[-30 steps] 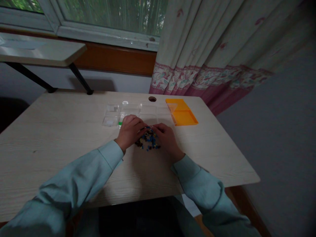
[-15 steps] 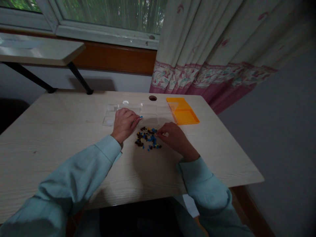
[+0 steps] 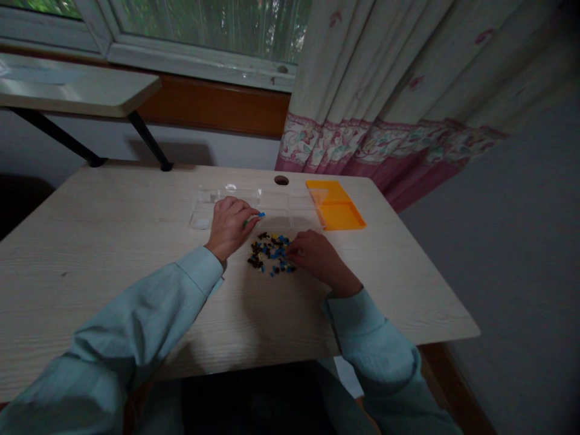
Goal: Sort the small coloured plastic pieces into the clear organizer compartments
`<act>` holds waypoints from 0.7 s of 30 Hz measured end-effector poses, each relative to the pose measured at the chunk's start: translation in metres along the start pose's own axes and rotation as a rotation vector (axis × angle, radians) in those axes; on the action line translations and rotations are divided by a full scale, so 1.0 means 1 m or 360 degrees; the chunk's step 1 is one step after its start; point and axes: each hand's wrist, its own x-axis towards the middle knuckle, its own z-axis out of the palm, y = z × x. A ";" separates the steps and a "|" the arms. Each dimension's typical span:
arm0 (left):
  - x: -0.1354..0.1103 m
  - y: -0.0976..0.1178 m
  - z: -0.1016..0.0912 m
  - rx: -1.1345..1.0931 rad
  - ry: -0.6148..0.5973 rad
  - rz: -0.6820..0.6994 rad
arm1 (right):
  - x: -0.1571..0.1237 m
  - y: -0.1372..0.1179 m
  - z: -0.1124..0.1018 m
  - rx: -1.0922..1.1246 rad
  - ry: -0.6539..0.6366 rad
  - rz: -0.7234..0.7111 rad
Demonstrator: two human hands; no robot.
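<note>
Small blue, dark brown and yellow building bricks lie in a loose pile (image 3: pixel 267 249) on the table. My left hand (image 3: pixel 230 226) hovers up and left of the pile, in front of a clear plastic box, pinching a tiny blue brick (image 3: pixel 261 214) at its fingertips. A speck of green shows by its thumb. My right hand (image 3: pixel 315 254) reaches into the pile's right side with thumb and fingers pressed together; whatever is between them is hidden. The clear compartment box (image 3: pixel 276 200) stands just behind the pile, partly covered by my left hand.
An orange tray (image 3: pixel 342 205) lies at the right end of the clear box. Behind them the tabletop (image 3: pixel 113 272) has a round cable hole (image 3: pixel 281 180). A raised shelf (image 3: pixel 90 90) on black legs stands at the back left; a curtain (image 3: pixel 362 121) hangs behind the table.
My right hand has shifted slightly down and left into the pile, and its fingers have closed up. More of the blue brick and the green speck show at my left fingers.
</note>
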 end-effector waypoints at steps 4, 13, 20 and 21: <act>-0.001 -0.001 0.002 0.0014 0.0009 0.0019 | 0.001 0.000 -0.001 0.0056 -0.0008 -0.0027; -0.001 0.006 -0.005 0.0009 -0.0014 0.0139 | 0.003 -0.002 -0.005 0.0327 0.0266 0.0015; -0.007 0.021 -0.003 -0.0185 -0.0194 0.0594 | 0.005 -0.007 -0.006 0.0400 0.0490 0.0014; -0.008 0.023 -0.003 -0.0193 -0.0210 0.0611 | 0.005 -0.007 -0.005 0.0409 0.0506 0.0004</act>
